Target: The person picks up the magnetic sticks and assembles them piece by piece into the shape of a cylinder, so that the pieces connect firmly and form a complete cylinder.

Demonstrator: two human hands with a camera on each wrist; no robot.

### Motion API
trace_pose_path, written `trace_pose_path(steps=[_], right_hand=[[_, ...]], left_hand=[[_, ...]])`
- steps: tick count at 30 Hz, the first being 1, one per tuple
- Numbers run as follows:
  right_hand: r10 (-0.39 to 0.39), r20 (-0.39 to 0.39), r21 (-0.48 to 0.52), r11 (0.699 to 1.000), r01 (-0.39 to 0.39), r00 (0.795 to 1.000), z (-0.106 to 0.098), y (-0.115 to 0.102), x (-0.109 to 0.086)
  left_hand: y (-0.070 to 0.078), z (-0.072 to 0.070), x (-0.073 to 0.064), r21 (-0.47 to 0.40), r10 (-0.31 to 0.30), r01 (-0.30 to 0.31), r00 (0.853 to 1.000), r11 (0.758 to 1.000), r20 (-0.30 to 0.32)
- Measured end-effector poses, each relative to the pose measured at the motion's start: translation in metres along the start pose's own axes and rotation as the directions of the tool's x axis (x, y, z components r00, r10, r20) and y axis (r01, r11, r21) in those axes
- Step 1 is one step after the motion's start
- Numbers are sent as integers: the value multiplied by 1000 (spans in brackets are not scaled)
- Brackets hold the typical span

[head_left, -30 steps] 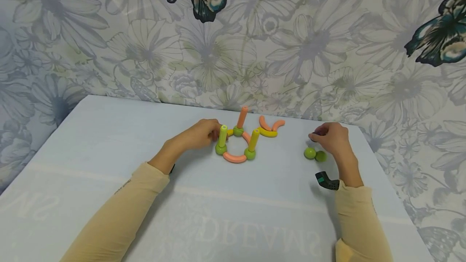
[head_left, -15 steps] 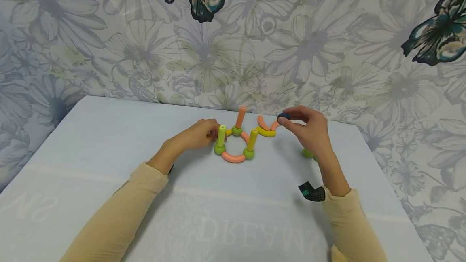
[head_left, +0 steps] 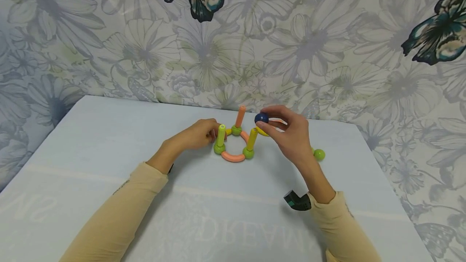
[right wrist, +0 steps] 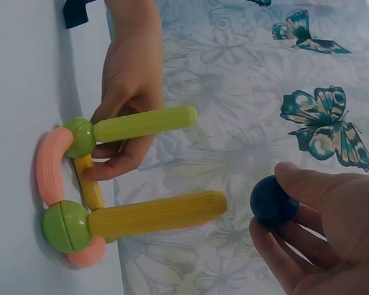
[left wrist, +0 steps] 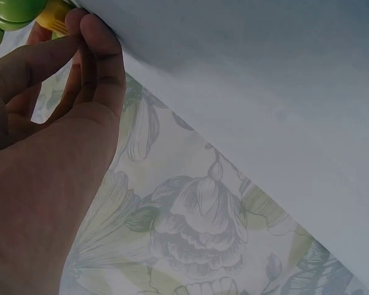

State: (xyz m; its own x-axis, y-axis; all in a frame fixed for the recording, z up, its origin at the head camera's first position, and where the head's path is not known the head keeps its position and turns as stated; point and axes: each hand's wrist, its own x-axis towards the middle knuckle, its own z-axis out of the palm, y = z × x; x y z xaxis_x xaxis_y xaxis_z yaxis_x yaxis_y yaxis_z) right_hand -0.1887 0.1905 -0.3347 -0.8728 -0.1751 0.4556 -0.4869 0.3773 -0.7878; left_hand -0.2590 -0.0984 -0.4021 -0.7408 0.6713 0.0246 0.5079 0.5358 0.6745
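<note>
A toy building frame stands on the table (head_left: pixel 109 132): curved rods and green balls (head_left: pixel 219 148) form a ring. Three straight rods rise from it, one light green (head_left: pixel 221 134), one yellow (head_left: pixel 252 139) and one orange (head_left: pixel 240 116). At the ring's left, my left hand (head_left: pixel 198 134) has its fingers at a yellow curved rod (right wrist: pixel 88 184), gripping it. My right hand (head_left: pixel 291 132) pinches a dark blue ball (head_left: pixel 261 118) between thumb and fingers. In the right wrist view the ball is in the air, a little apart from the yellow straight rod's upper end.
Behind my right hand shows part of a loose yellow curved rod (head_left: pixel 262 132). Right of that wrist lies a green ball (head_left: pixel 319 155), with a second mostly hidden. A flowered wall (head_left: pixel 218 60) with butterflies borders the table's back edge. A black device (head_left: pixel 297 200) sits at my right wrist.
My right hand has carried the blue ball leftward from near the loose green balls to beside the frame, now covering the loose orange curved rods. The left hand stays at the ring.
</note>
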Motion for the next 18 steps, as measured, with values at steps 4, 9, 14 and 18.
trace_pose_path(steps=[4,9,14,18], right_hand=[[16,46,-47,999,-14,999,4,4,-2],[62,130,-76,996,-52,990,3,6,-1],[218,274,-199,966,-167,936,-1,11,-1],[361,406,-380,902,-204,839,7,29,-5]], left_hand=[[0,0,1,5,-5,5,1000,1000,10],[1,0,2,5,7,-7,1000,1000,9],[1,1,1,1,19,-19,1000,1000,-8],[0,3,1,22,18,-18,1000,1000,-17]])
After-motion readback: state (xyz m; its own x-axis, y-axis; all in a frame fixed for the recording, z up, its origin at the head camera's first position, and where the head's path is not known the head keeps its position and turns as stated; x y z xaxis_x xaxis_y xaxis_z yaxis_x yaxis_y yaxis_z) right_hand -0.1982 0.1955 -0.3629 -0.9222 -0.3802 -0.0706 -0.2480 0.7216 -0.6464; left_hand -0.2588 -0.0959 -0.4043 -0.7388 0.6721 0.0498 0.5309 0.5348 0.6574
